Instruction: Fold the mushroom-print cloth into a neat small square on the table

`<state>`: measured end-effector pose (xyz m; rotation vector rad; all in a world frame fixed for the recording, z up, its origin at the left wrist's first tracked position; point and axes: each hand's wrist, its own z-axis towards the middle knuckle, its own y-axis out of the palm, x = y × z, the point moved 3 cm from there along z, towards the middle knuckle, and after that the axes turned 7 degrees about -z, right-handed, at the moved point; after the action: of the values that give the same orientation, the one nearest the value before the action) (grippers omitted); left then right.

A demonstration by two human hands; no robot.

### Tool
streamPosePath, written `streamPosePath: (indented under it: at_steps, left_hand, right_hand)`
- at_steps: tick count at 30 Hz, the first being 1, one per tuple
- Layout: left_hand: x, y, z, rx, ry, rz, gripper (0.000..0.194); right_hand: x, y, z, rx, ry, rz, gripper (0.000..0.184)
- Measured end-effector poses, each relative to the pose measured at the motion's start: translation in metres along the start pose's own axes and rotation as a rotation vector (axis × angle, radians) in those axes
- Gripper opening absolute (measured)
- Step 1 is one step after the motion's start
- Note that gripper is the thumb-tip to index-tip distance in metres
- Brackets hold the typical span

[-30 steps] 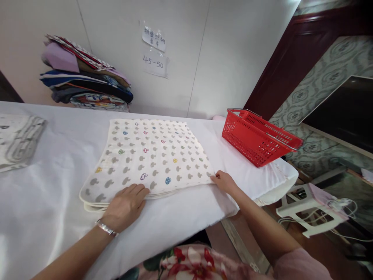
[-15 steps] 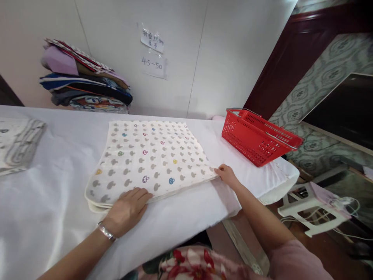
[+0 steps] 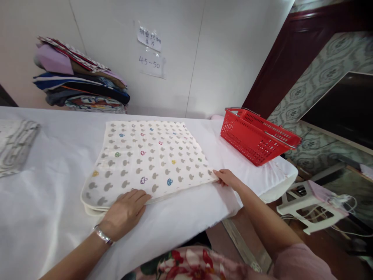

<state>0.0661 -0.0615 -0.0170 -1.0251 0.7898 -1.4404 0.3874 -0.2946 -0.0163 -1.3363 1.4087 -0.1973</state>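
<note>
A white folded blanket (image 3: 157, 155) with grey and coloured mushroom prints lies spread on the white-covered table (image 3: 67, 163). Its layers show at the rounded near-left corner. My left hand (image 3: 125, 210) is on the near edge, left of the middle, its fingers bent over the top and its thumb low at the edge. At the near-right corner, my right hand (image 3: 227, 179) pinches the blanket between thumb and fingers.
A red plastic basket (image 3: 256, 140) with metal handles stands at the table's right end. Another folded cloth (image 3: 17, 146) lies far left. Behind the table rises a stack of folded fabrics (image 3: 84, 77). A white stool (image 3: 314, 210) with cables is on the right.
The right hand and the blanket corner it pinches have come slightly down and nearer. The left hand keeps its place on the edge. The whole view has shifted a little.
</note>
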Motion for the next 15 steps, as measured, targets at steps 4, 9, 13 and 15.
streamPosePath:
  at_steps: [4,9,13,15]
  left_hand:
    - [-0.001,0.001,0.000,0.011,0.007,0.006,0.024]
    - [0.000,0.000,0.000,0.027,0.012,0.022,0.024]
    - [0.001,-0.001,-0.001,0.014,0.004,0.022,0.024]
    - [0.001,-0.001,-0.001,0.003,0.002,0.024,0.025]
  right_hand:
    - [0.002,-0.002,-0.007,-0.120,0.020,0.066,0.046]
    - [0.003,-0.005,-0.015,-0.257,-0.036,0.208,0.041]
    - [0.009,-0.008,-0.017,-0.211,-0.067,0.242,0.036]
    - [0.012,-0.011,-0.017,-0.084,-0.058,0.211,0.033]
